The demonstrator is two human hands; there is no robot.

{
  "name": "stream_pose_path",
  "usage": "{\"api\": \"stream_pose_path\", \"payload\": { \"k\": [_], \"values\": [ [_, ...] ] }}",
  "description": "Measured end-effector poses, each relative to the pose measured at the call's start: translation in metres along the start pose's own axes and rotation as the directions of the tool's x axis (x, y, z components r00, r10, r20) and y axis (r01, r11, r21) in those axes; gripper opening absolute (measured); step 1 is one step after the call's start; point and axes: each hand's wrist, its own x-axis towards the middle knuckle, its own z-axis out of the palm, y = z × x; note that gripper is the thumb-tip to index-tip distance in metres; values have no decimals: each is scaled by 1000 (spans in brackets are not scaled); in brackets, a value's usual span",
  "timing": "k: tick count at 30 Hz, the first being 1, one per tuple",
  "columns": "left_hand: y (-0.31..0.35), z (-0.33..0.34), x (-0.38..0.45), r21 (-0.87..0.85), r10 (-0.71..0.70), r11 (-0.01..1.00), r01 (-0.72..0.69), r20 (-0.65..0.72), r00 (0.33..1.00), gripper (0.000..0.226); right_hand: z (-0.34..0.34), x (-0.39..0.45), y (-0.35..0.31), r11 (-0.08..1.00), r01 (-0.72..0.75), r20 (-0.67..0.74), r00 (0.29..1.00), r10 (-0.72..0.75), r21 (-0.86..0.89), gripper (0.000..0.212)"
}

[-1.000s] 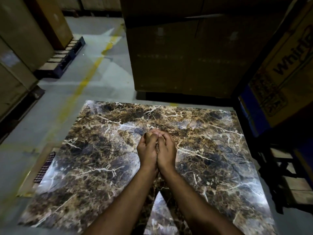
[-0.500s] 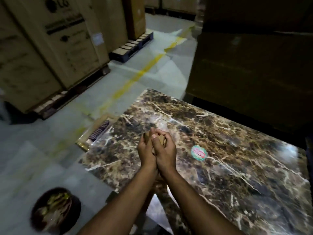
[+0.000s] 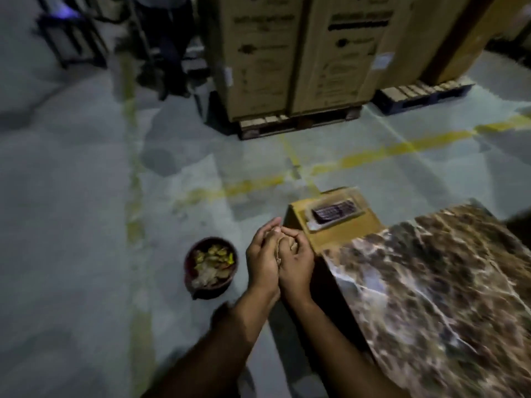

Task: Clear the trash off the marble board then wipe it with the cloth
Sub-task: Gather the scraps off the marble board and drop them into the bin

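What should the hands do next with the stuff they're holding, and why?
Probably carry it a little to the left and let go over the dark bin. The left hand and right hand are cupped together around scraps, already off the marble board, and the bin on the floor beside them already holds trash.

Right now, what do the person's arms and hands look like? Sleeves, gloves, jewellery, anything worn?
Both forearms are bare to the bottom edge of the frame, with no sleeve in view. The left hand and right hand wear no gloves. No watch, strap or bracelet shows at either wrist, and no ring is visible, though the dim, blurred picture could hide a thin one. No markings or tape on either arm.
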Motion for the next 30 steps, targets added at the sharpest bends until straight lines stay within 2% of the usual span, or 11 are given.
{"api": "stream_pose_path", "payload": {
  "k": [1,4,7,11,15,20,24,26,28,30],
  "values": [
    [13,-25,17,6,-1,1000,1,-42,999,23,32,-3,-1,1000,-11,46,999,11,-7,8],
    [50,-86,58,3,19,1000,-19,-159,987,23,112,-9,-3,998,-5,155,988,14,-62,14],
    [66,-132,87,23,19,1000,-13,-261,965,24,167,-13,6,995,-58,255,964,78,-87,17],
    [56,-172,121,66,40,998,-19,-335,941,25,211,-11,34,986,-142,327,931,162,-86,25],
    [25,-198,156,96,16,995,28,-430,903,29,237,3,81,972,-199,399,886,234,-129,21],
    [-50,-231,237,37,-61,995,97,-540,839,36,273,49,186,948,-217,406,864,297,-233,17],
    [-142,-270,320,-14,-123,989,149,-641,757,38,310,89,305,940,-188,427,853,299,-284,16],
    [-187,-290,361,-144,-227,974,176,-626,746,35,324,106,364,940,-161,420,862,283,-302,15],
    [-235,-312,402,-234,-285,956,177,-600,747,28,334,126,423,936,-132,432,860,273,-327,31],
    [-278,-335,432,-94,-209,977,190,-568,796,24,337,149,474,912,-48,462,850,251,-407,46]
  ]
}}
